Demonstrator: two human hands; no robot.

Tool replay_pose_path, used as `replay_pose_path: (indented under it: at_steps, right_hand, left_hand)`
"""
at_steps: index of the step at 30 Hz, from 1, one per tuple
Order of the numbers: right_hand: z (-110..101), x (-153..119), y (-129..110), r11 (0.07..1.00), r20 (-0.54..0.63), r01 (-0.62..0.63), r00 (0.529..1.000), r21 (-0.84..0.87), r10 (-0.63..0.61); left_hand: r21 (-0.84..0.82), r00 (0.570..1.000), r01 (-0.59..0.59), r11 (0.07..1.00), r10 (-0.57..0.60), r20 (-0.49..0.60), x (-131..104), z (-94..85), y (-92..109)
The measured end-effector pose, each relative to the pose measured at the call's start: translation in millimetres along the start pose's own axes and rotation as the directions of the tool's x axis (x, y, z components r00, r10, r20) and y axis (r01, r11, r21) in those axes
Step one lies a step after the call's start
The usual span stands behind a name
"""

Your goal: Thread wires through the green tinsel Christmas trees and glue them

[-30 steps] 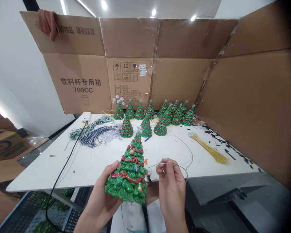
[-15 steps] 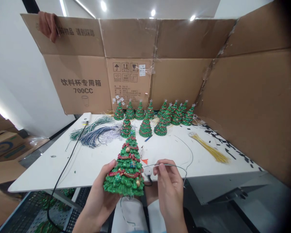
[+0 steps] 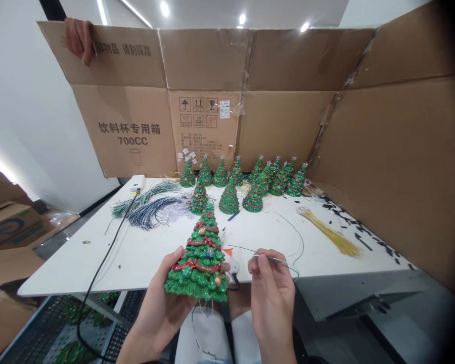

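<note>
A green Christmas tree figure (image 3: 199,263) with red garlands and gold balls stands upright in my left hand (image 3: 161,308), whose fingers wrap its left side and base. Thin wires dangle from under its base over my lap. My right hand (image 3: 271,293), to the right of the tree, pinches a thin green wire (image 3: 284,263); one end points left toward the tree and the rest loops right. Behind the tree, partly hidden, are a white device (image 3: 233,265) with a black cable and a small orange piece (image 3: 228,251).
Several similar trees (image 3: 228,198) stand along the back of the white table (image 3: 79,268). Green and blue wire bundles (image 3: 151,210) lie left, a yellow bundle (image 3: 331,232) right, beside scattered black pieces. A black cable (image 3: 106,255) crosses the left side. Cardboard walls (image 3: 280,126) surround the back.
My right hand has moved slightly right, away from the tree, with the wire. The wire's left end now shows further from the tree's base. The whole view has shifted a little.
</note>
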State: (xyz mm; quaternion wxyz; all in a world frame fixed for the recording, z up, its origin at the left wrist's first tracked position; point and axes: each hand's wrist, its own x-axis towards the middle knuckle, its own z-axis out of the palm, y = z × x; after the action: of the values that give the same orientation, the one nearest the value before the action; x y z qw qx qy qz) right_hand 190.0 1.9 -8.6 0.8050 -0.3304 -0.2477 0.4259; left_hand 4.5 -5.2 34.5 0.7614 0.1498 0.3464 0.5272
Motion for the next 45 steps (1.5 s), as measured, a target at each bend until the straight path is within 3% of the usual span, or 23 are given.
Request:
replay_pose_path:
  at_steps: [7,19,25,34,45]
  right_hand:
    - [3.9,-4.2,0.5,0.998,0.044,-0.063,0.997,0.001,0.063]
    - [0.7,-7.9,3.0,0.993,0.123,-0.103,0.986,-0.066,0.110]
    - [4.6,-11.7,-0.1,0.988,0.124,-0.040,0.991,-0.149,0.059]
    - [2.4,-14.6,6.1,0.975,0.182,-0.024,0.981,-0.221,0.066]
    - [3.9,-12.8,5.6,0.980,0.100,-0.081,0.990,-0.181,0.100]
  left_hand:
    - [-0.025,0.998,-0.004,1.000,0.003,-0.066,-2.0,0.1,0.1]
    - [0.006,0.996,-0.049,0.999,0.049,-0.072,-5.1,-3.3,7.1]
    - [0.007,0.995,-0.090,0.996,0.091,-0.051,-10.5,3.4,9.0]
    - [0.047,0.997,-0.063,0.997,0.065,-0.040,-15.0,12.1,8.0]
    - [0.007,0.997,-0.051,0.999,0.051,-0.058,-5.2,3.2,6.3]
